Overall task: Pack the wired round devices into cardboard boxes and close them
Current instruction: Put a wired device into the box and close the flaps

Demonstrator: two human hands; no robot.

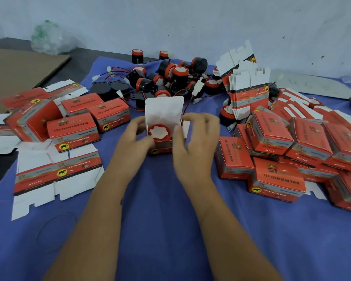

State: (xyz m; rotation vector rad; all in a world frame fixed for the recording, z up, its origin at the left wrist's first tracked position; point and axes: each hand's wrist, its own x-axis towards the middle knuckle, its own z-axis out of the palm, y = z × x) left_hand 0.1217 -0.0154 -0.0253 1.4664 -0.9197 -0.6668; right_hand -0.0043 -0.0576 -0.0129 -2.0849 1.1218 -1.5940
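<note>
- While the left hand and the right hand both keep a curled grip on the sides of the open box, which stands on the blue cloth of the desk, the round device sits in its mouth with the red-and-white face up; it looks not fully seated, so folding the tall white lid flap down now could leave the lid bulging or popping back open.
- Because a red and black wire shows beside the flap at the box's right edge, I judge it may belong to this device; if it stays outside, it could be pinched under the lid or keep the tuck from closing.
- Since the box is thin card held only by fingertips, a hard squeeze could bow the walls and jam the device partway in.
- With the side flaps hidden behind the fingers, I cannot tell whether they are folded in; closing the lid over an unfolded one would crease it.
- Just behind the box lies the heap of loose devices with tangled leads, so a snagged connector could drag neighbours along.
- Near either side stand closed boxes and flat blanks; an elbow sweep could topple the right-hand pile.
</note>
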